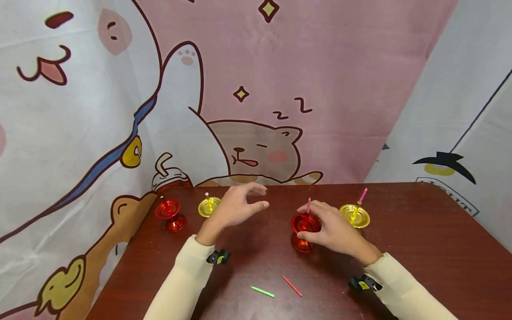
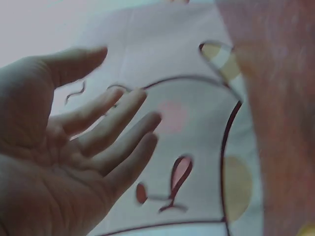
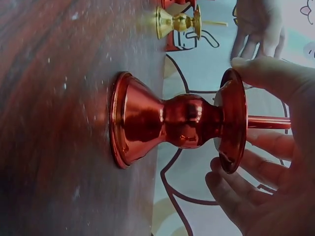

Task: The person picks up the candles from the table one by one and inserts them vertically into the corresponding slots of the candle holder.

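Note:
A shiny red candle holder (image 1: 302,243) stands upright on the table, a pink candle (image 1: 309,205) rising from its middle. My right hand (image 1: 336,227) grips this holder's upper dish by the rim, thumb on the near side and fingers curled round the far side; the right wrist view shows its flared base (image 3: 135,120) on the tabletop. My left hand (image 1: 235,206) hovers over the table with fingers spread and nothing in them, palm seen in the left wrist view. Nearest to it is a gold candle holder (image 1: 205,209), partly hidden behind the wrist.
Another gold holder (image 1: 363,218) with a pink candle (image 1: 362,196) stands behind my right hand. At the far left is a second red holder (image 1: 174,223). A green candle (image 1: 262,292) and a red candle (image 1: 292,286) lie near the front. Printed cloth (image 1: 340,89) hangs behind the table.

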The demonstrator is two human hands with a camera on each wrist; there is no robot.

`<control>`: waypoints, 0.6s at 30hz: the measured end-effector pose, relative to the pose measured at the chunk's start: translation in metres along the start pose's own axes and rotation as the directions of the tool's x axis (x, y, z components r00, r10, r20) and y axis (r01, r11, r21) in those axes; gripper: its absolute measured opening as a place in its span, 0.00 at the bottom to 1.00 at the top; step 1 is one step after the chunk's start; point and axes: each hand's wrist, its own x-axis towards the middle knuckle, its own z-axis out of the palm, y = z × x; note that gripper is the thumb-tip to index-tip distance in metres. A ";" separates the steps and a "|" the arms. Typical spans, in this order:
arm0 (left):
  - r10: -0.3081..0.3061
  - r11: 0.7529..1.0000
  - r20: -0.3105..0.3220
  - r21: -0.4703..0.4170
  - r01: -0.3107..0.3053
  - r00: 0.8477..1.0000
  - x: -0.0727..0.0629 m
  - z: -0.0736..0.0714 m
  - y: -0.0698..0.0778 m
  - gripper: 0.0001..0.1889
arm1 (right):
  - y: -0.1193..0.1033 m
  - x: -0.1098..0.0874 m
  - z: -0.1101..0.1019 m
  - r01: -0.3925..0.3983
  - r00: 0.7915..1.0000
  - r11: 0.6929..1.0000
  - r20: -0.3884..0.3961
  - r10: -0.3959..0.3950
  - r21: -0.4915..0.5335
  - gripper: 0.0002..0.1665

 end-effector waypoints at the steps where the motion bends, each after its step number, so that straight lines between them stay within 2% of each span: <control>1: -0.001 1.000 -0.059 0.026 0.003 0.998 -0.001 -0.006 -0.001 0.22 | 0.001 0.000 -0.001 -0.006 1.000 1.000 -0.003 0.006 -0.006 0.30; 3: -0.005 0.998 -0.168 0.054 0.014 0.986 -0.003 -0.018 -0.005 0.25 | 0.003 0.000 -0.002 -0.012 1.000 1.000 -0.014 0.012 -0.015 0.30; 5: -0.029 0.996 -0.260 0.071 0.049 0.965 -0.006 -0.031 -0.011 0.31 | 0.004 0.000 -0.003 -0.018 1.000 0.999 -0.026 0.018 -0.030 0.30; 7: -0.085 0.990 -0.322 0.076 0.115 0.943 -0.009 -0.043 -0.019 0.38 | 0.005 0.001 -0.003 -0.026 0.999 0.999 -0.038 0.025 -0.045 0.29; 9: -0.166 0.976 -0.346 0.074 0.203 0.923 -0.012 -0.054 -0.028 0.46 | 0.006 0.001 -0.004 -0.034 0.998 0.998 -0.049 0.031 -0.054 0.29; 11: -0.253 0.954 -0.330 0.069 0.291 0.909 -0.014 -0.063 -0.039 0.53 | 0.007 0.001 -0.004 -0.044 0.997 0.997 -0.063 0.039 -0.070 0.30; 13: -0.331 0.932 -0.281 0.054 0.360 0.901 -0.017 -0.069 -0.049 0.57 | 0.008 0.000 -0.004 -0.053 0.996 0.995 -0.078 0.047 -0.079 0.30; 15: -0.392 0.914 -0.213 0.022 0.406 0.895 -0.018 -0.073 -0.060 0.59 | 0.010 0.000 -0.004 -0.062 0.995 0.994 -0.089 0.054 -0.087 0.31; 18: -0.446 0.895 -0.106 -0.034 0.445 0.889 -0.021 -0.075 -0.073 0.59 | 0.012 -0.001 -0.005 -0.076 0.992 0.993 -0.107 0.066 -0.095 0.31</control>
